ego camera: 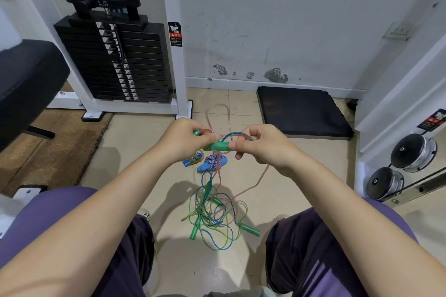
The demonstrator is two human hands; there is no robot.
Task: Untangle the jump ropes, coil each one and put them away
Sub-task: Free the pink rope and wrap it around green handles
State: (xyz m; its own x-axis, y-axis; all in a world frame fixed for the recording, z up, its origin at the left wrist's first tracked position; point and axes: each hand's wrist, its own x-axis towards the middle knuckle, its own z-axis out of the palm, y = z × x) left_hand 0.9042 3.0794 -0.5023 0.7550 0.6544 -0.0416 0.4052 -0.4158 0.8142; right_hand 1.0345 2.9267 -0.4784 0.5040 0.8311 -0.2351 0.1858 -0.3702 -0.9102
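A tangle of jump ropes (212,214) in green, blue and pink cords hangs from my hands down to the floor between my knees. My left hand (185,140) grips a bunch of handles and cords, with a green handle (218,146) sticking out to the right. My right hand (260,144) pinches the tip of that green handle and holds a blue cord loop (233,134). Below them dangle a blue handle (207,166) wrapped in a braided blue-white rope and a smaller blue handle (187,163). Two green handles (249,229) lie on the floor.
A weight stack machine (115,60) with a white frame stands ahead on the left, a black bench pad (26,84) at far left. A black mat (301,111) lies by the wall. Weight plates (410,152) sit at right. My purple-clad knees flank the ropes.
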